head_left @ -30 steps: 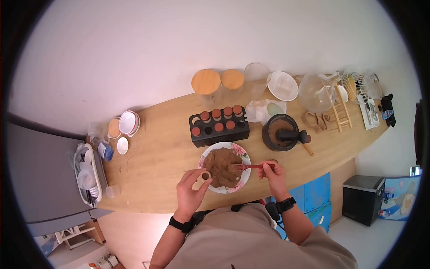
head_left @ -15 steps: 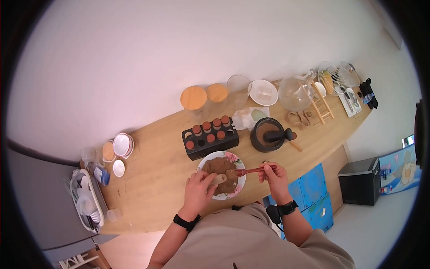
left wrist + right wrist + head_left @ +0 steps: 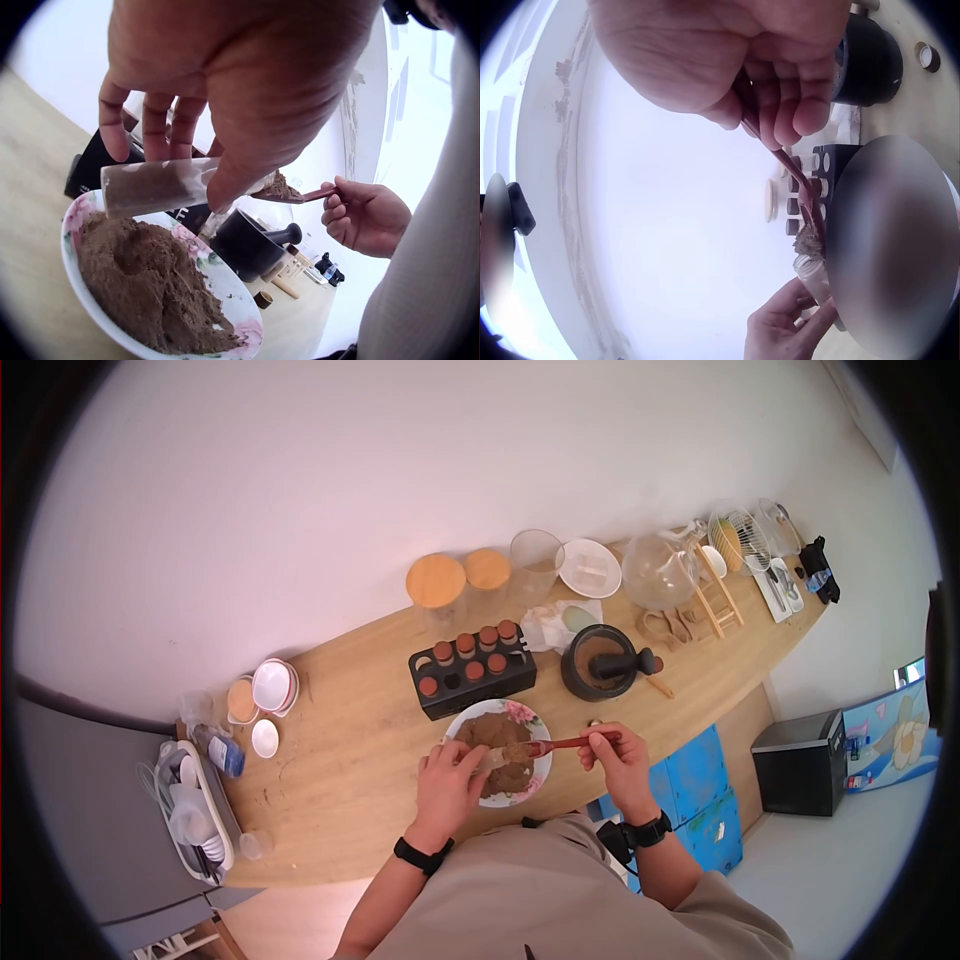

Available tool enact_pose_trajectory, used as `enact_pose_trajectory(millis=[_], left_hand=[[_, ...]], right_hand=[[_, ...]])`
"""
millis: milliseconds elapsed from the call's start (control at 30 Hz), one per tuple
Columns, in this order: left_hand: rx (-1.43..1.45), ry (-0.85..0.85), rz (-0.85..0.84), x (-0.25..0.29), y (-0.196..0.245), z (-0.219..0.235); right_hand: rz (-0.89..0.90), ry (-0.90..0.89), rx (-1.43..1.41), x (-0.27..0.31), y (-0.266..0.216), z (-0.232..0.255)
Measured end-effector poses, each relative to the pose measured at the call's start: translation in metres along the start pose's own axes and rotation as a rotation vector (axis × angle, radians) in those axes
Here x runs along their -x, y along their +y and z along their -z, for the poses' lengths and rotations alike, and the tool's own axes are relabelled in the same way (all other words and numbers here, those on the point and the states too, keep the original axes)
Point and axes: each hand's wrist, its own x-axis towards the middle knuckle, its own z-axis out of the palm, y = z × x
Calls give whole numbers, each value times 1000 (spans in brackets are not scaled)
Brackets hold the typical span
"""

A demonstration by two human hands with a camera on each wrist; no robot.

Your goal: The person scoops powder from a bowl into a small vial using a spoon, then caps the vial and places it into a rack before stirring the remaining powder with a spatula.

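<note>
My left hand (image 3: 447, 785) pinches a clear glass vial (image 3: 142, 189) between thumb and fingers, lying nearly level above the plate. Brown powder fills much of the vial. From the other side my right hand (image 3: 618, 765) grips the handle of a dark red spoon (image 3: 565, 743). A heap of powder on the spoon's tip sits right at the vial's mouth, as the right wrist view shows (image 3: 808, 240). Below is a flower-rimmed plate (image 3: 71, 251) bearing a mound of brown powder (image 3: 142, 289).
Behind the plate a black rack (image 3: 470, 696) holds several vials with red-brown caps. A dark mortar (image 3: 572, 678) with its pestle (image 3: 620, 663) stands to the right. A small cap (image 3: 263, 300) lies near the plate. Wooden-lidded jars (image 3: 436, 582) and glassware line the wall.
My left hand has tipped the vial from mouth-up to nearly level, its mouth toward the right. The spoon has lifted from the powder mound to the vial's mouth, loaded with powder.
</note>
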Motion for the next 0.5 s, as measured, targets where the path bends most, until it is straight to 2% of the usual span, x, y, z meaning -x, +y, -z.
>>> enact_pose_trajectory(millis=[267,367,500], left_hand=[[-120,28,-13,-4,7,6],[-188,28,-25,-5,9,6],[-239,18,-25,-5,10,2]], right_hand=[[67,-85,78,-3,-11,-13],[57,-107,163,-1,-20,-19],[135,-149,292,1,-27,-26]])
